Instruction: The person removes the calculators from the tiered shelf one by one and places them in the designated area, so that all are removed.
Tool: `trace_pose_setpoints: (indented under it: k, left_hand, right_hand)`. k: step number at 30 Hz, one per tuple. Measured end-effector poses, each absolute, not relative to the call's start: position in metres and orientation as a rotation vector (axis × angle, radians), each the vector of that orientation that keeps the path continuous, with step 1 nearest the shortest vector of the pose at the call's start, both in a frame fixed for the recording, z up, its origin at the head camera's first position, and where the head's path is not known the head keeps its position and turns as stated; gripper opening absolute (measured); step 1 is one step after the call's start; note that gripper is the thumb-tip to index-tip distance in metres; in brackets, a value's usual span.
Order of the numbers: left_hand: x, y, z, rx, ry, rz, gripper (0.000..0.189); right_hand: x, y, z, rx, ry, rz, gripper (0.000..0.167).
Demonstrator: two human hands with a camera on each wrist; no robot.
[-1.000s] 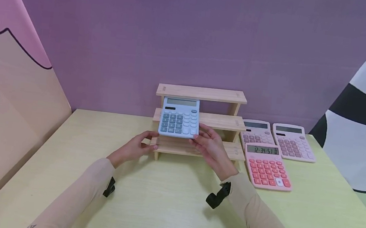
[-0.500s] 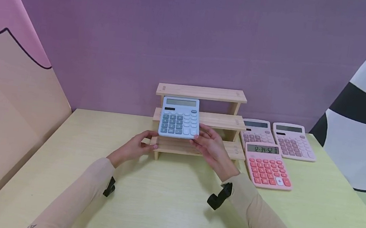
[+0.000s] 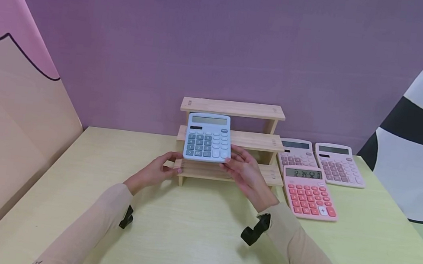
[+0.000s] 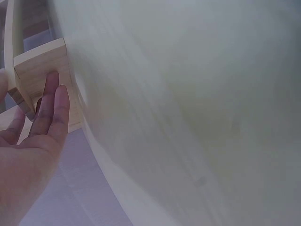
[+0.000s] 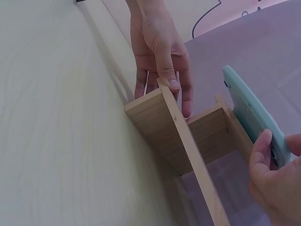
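A blue calculator, keys facing me, leans back in front of the middle step of a three-step wooden display rack. My right hand pinches its lower right corner. In the right wrist view, the calculator is seen edge-on, its bottom between thumb and fingers. My left hand holds the left end of the lowest step, thumb at the front edge. The left wrist view has fingers of the left hand lying along the rack's side panel.
Right of the rack lie a pink calculator with a lit clock display and two pale pink calculators, one left and one right. A purple backdrop stands behind the light wooden table.
The blue calculator has come down slightly along with the right hand. My left hand keeps its place on the rack.
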State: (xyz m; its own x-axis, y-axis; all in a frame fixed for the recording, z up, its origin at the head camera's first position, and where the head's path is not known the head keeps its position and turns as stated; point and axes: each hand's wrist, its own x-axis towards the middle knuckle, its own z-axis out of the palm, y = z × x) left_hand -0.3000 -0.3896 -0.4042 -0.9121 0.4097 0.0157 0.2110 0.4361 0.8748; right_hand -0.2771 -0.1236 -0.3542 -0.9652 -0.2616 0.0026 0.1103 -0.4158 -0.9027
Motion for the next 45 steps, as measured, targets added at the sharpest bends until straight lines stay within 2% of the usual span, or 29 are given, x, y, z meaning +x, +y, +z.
trace_pose_setpoints:
  k: [12, 20, 29, 45]
  left_hand:
    - [-0.300, -0.392, -0.407, 0.647, 2.496, 1.486, 0.054]
    - [-0.299, -0.391, -0.404, 0.563, 2.482, 1.481, 0.054]
    - [-0.301, -0.390, -0.405, 0.527, 2.488, 1.471, 0.050]
    - [-0.301, -0.390, -0.406, 0.600, 2.452, 1.505, 0.052]
  right_hand:
    - [-0.272, -0.122, -0.348, -0.215, 1.585, -2.449, 0.055]
    - [-0.267, -0.113, -0.336, -0.247, 1.610, -2.449, 0.055]
    - [-0.262, -0.103, -0.338, -0.253, 1.629, -2.407, 0.055]
    - [-0.255, -0.075, -0.340, -0.211, 1.551, -2.434, 0.057]
